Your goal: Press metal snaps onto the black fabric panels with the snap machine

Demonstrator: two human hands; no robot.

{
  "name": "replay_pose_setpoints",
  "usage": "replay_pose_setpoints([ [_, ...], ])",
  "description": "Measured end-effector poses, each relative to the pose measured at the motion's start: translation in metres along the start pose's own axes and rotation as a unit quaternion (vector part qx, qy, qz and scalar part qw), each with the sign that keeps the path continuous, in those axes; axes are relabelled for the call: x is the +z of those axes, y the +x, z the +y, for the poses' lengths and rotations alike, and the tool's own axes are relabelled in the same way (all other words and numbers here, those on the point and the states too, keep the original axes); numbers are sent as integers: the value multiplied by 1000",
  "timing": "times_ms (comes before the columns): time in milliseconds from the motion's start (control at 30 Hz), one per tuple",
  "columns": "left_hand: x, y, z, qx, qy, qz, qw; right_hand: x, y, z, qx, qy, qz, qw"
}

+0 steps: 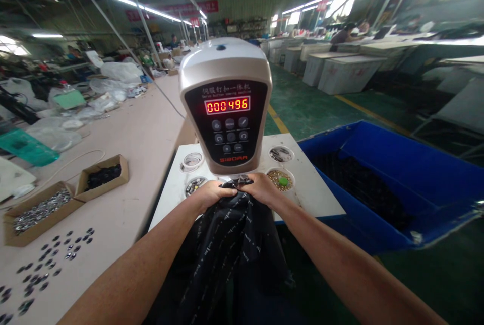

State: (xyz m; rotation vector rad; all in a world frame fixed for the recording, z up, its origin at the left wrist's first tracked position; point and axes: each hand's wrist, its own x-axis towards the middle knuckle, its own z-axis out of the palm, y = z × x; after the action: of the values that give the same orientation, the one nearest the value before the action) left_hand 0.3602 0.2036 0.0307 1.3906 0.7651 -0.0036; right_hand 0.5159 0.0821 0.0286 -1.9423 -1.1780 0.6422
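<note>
A black fabric garment with small white lettering (pixel 230 234) hangs down toward my lap from both hands. My left hand (pixel 214 194) pinches its upper edge on the left, and my right hand (pixel 262 189) grips the same edge on the right. That edge is up against the lower front of a button machine (pixel 227 73), whose red display reads 000496. What lies under the machine's head is hidden by the housing and the fabric. The white machine table (pixel 317 199) has round wells, one with small brass-coloured pieces (pixel 274 179) and a green lump (pixel 283 181).
On the long table (pixel 124 204) at left are a cardboard box of metal pieces (pixel 41 209), a box of black pieces (pixel 104 176) and several loose round buttons (pixel 49 259). A blue bin (pixel 434 174) with dark fabric stands at right. Other people sit farther back.
</note>
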Motion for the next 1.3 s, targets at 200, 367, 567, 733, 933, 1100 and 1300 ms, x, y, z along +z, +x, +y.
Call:
replay_pose_setpoints([
  [200,1,-3,-1,6,9,7,1000,0,-2,-1,-4,-15,10,1000],
  [367,2,-6,-3,20,7,23,1000,3,-3,1,-13,-34,28,999],
  [567,2,-10,-5,35,8,35,999,7,-3,3,-15,-59,30,998],
  [733,2,-12,-5,36,11,39,999,7,-2,4,-20,-78,32,996],
  [933,0,-9,-8,29,17,48,998,9,2,9,-20,-91,35,995],
  [1100,-1,-6,-12,24,16,51,998,10,4,11,-12,-90,38,995],
  [1300,-1,-5,-12,27,23,55,998,8,1,8,-11,-75,37,996],
])
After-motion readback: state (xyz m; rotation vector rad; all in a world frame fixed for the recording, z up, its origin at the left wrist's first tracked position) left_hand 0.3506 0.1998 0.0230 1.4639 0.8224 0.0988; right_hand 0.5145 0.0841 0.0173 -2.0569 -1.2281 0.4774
